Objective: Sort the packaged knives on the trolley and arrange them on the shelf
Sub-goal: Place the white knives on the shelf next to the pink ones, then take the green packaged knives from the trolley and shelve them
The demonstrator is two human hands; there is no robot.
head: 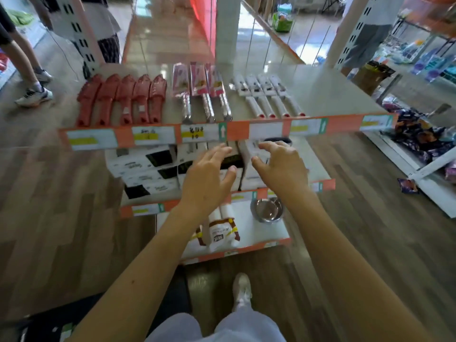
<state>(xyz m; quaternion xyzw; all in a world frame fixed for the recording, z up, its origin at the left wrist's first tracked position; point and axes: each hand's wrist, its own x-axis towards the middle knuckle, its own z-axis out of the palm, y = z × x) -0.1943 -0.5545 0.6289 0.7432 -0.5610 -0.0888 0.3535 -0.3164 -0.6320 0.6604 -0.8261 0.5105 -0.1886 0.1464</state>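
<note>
Along the front edge of the top shelf [328, 95] lie sorted rows: red knives [123, 99] left, pink-packed knives [201, 95] middle, white knives [267, 97] right. Below that edge the left hand [207, 178] and right hand [281, 166] hover spread, holding nothing, above boxes [143, 166]. Next, probably, fetching more knives from the trolley, unseen.
</note>
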